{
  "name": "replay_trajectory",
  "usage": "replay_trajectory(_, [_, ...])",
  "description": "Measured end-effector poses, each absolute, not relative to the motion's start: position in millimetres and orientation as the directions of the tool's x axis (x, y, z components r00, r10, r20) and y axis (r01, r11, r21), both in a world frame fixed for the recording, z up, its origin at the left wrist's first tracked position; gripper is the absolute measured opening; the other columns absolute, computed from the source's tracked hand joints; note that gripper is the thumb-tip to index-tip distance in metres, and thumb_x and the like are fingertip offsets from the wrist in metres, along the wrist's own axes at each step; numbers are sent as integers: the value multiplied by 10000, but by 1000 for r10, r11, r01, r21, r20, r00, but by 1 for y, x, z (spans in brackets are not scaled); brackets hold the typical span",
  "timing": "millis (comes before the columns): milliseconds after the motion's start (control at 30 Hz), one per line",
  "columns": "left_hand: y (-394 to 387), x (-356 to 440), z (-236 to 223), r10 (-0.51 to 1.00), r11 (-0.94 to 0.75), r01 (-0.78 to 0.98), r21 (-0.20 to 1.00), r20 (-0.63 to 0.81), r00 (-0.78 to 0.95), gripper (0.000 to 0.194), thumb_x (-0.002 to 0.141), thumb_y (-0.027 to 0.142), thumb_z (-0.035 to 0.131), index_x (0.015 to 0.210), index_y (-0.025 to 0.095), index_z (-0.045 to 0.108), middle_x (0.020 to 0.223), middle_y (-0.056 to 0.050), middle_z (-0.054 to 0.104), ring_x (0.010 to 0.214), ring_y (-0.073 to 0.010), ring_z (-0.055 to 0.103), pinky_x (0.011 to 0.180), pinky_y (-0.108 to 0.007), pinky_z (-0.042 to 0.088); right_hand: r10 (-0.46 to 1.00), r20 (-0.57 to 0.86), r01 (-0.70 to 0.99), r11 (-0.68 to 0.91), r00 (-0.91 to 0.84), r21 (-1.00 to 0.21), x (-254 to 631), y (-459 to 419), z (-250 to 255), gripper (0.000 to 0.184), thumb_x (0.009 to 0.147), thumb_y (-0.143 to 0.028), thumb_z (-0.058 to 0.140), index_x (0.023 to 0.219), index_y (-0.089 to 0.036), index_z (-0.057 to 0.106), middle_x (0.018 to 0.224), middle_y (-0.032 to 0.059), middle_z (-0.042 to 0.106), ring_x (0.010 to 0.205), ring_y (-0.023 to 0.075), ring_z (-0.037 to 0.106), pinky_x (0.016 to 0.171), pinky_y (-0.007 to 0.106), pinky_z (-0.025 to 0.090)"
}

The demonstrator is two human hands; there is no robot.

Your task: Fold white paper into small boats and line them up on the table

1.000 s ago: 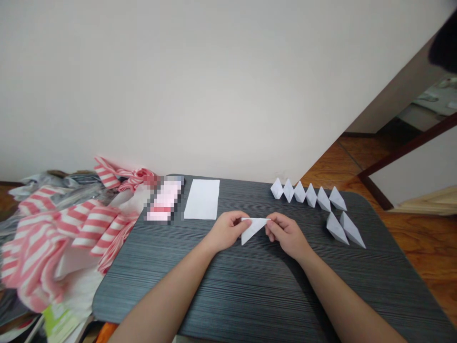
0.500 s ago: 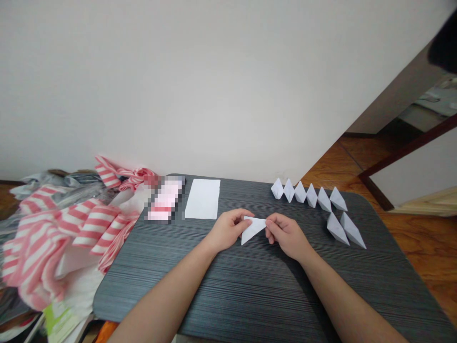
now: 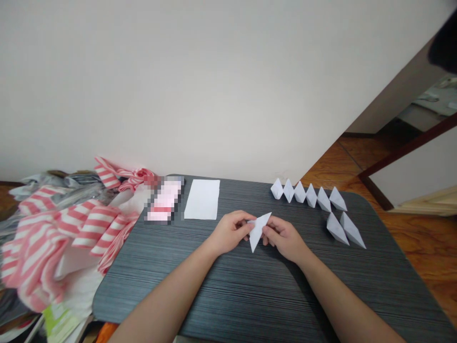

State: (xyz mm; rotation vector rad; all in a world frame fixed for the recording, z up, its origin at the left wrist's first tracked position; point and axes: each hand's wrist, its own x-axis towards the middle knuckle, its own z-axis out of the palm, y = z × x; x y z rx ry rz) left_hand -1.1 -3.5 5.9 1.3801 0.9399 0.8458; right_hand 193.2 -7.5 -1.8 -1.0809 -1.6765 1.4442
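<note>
A folded piece of white paper [image 3: 259, 229] with pointed ends is held between my two hands above the dark table. My left hand [image 3: 232, 231] pinches its left side with thumb and fingers. On the other side, my right hand [image 3: 283, 237] grips the right edge, its thumb in front and its other fingers curled behind. Several finished-looking folded paper boats [image 3: 300, 193] stand in a row at the back right of the table, and two more paper boats [image 3: 337, 228] sit in front of that row's right end.
White paper sheets [image 3: 202, 199] lie at the table's back left, beside a blurred-out pink item [image 3: 165, 199]. Red-and-white striped cloth [image 3: 93, 224] is heaped left of the dark table [image 3: 228, 290]. A wall [image 3: 214, 95] rises behind the table.
The folded paper has turned from a flat-topped triangle to a slanted shape with points at upper right and bottom. My hands have come slightly closer together.
</note>
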Motion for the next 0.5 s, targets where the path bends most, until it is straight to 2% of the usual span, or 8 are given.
replay_trajectory(67, [-4, -1, 7, 905, -2, 91, 996, -37, 424, 284, 829, 352, 537, 993, 141, 633, 900, -69, 614, 646, -109, 562, 569, -227, 475, 903, -25, 181, 59, -429, -982, 193, -8, -2, 155, 892, -291, 496, 878, -157, 573, 653, 1, 594, 518, 94, 523, 501, 216, 400])
replay_trajectory(133, [-5, -1, 9, 895, -22, 135, 991, -41, 444, 287, 822, 345, 552, 1015, 145, 626, 818, -52, 615, 631, -105, 544, 562, -216, 452, 903, -24, 202, 70, -429, -977, 192, -8, -2, 155, 888, -296, 505, 850, -160, 570, 623, -6, 587, 509, 95, 518, 501, 216, 401])
replay_trajectory(300, [-7, -1, 10, 881, -75, 172, 982, -16, 472, 414, 703, 307, 694, 1071, 157, 578, 788, -29, 612, 648, -109, 543, 562, -207, 419, 900, -21, 250, 98, -436, -963, 190, -8, -3, 136, 865, -289, 534, 815, -167, 567, 625, -8, 586, 534, 108, 538, 525, 225, 419])
replay_trajectory(500, [-6, -1, 11, 890, -79, 202, 976, -22, 455, 393, 751, 307, 641, 1105, 163, 549, 754, -18, 588, 625, -103, 537, 550, -209, 408, 906, -6, 302, 134, -422, -944, 188, -8, -1, 127, 878, -287, 516, 848, -172, 561, 633, -13, 580, 543, 109, 549, 527, 222, 420])
